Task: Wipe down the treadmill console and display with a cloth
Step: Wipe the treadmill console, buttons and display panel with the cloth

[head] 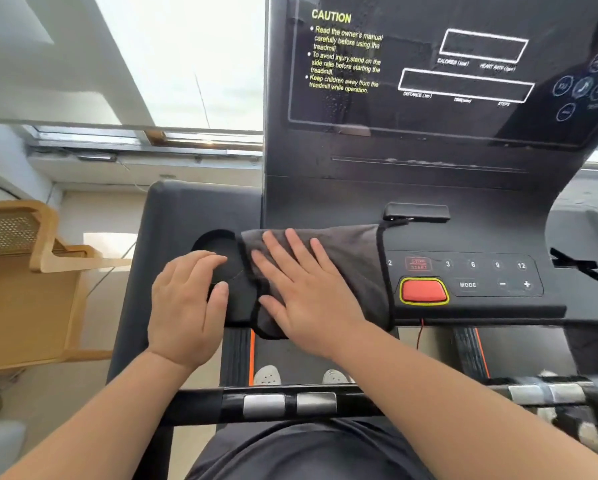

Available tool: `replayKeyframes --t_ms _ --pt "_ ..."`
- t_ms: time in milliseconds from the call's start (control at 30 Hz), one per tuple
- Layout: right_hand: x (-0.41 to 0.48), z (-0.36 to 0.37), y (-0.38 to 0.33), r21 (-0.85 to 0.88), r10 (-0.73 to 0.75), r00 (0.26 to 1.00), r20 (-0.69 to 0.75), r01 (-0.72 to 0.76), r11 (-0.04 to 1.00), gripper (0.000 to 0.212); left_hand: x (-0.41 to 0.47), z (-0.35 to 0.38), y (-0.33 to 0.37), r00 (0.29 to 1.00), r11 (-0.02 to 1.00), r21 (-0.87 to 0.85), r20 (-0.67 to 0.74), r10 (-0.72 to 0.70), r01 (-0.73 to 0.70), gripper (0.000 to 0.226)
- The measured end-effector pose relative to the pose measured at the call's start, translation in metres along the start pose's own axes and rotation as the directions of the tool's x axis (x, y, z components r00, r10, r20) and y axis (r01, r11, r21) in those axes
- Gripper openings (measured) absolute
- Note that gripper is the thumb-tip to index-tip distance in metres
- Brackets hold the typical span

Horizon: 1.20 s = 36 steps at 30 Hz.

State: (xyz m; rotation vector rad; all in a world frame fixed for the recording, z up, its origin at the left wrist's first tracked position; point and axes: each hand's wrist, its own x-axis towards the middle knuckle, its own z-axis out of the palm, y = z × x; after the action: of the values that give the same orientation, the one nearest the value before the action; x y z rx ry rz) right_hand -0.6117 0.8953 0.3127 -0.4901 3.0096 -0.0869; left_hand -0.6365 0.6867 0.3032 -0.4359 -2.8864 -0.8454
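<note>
Pressing our right hand (301,289), fingers spread flat, on the grey cloth (353,261) atop the console (325,202), we rest our relaxed left hand (186,306) on the cup holder (218,241).

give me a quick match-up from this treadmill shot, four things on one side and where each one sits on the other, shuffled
Things
1. grey cloth
2. red button
3. left hand
4. CAUTION text

Places
a. upper left of the display
b. spread flat under the right hand
c. just right of the cloth, yellow-rimmed
d. resting on the round cup holder

Pairs: 1-b, 2-c, 3-d, 4-a
</note>
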Motion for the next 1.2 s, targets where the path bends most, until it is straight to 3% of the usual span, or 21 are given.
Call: replayKeyframes --t_ms 133,200,300,433,567,700,833,933,1033,1100,1200 --pt "-0.039 0.003 0.039 -0.042 0.153 0.988 0.026 -0.152 0.987 0.07 0.002 0.0 0.001 0.999 0.998 0.038 -0.001 -0.044 0.044 0.046" --pt "-0.04 -0.001 0.059 -0.06 0.26 0.964 0.046 -0.257 0.964 0.075 0.003 -0.001 0.0 0.997 0.991 0.119 0.03 -0.064 0.06 0.051" --pt "-0.011 -0.011 0.068 -0.076 0.305 0.952 0.025 -0.302 0.95 0.084 0.006 -0.003 -0.003 0.982 0.957 0.273 0.132 -0.134 0.094 0.066" --pt "0.037 -0.017 0.038 -0.074 0.279 0.96 -0.011 -0.279 0.957 0.089 0.007 0.002 -0.007 0.97 0.926 0.366 0.178 -0.165 0.09 0.078" --pt "0.05 -0.014 0.01 -0.054 0.039 0.998 0.04 -0.036 0.998 0.078 0.006 0.0 -0.009 0.973 0.925 0.372 0.172 -0.154 0.081 0.082" --pt "0.0 -0.007 0.022 -0.067 -0.072 0.994 0.083 0.078 0.995 0.072 0.007 0.001 -0.007 0.978 0.929 0.36 0.15 -0.147 0.084 0.08" --pt "-0.033 -0.004 0.058 -0.117 -0.004 0.995 0.104 0.017 0.993 0.077 0.007 0.0 -0.005 0.983 0.941 0.325 0.12 -0.141 0.096 0.079" --pt "-0.002 -0.015 0.075 -0.108 0.163 0.983 0.081 -0.154 0.982 0.083 0.009 0.001 -0.004 0.983 0.941 0.325 0.119 -0.143 0.097 0.077" --pt "0.03 -0.015 0.049 -0.101 0.293 0.956 0.023 -0.289 0.952 0.089 0.009 0.003 -0.004 0.98 0.932 0.35 0.138 -0.147 0.09 0.076" --pt "0.039 -0.011 0.02 -0.065 0.244 0.969 0.024 -0.243 0.968 0.088 0.008 0.003 -0.006 0.981 0.931 0.356 0.136 -0.14 0.083 0.076" --pt "0.034 -0.007 -0.003 -0.021 0.052 0.997 0.053 -0.051 0.998 0.078 0.008 0.003 -0.006 0.984 0.933 0.351 0.121 -0.13 0.08 0.077"
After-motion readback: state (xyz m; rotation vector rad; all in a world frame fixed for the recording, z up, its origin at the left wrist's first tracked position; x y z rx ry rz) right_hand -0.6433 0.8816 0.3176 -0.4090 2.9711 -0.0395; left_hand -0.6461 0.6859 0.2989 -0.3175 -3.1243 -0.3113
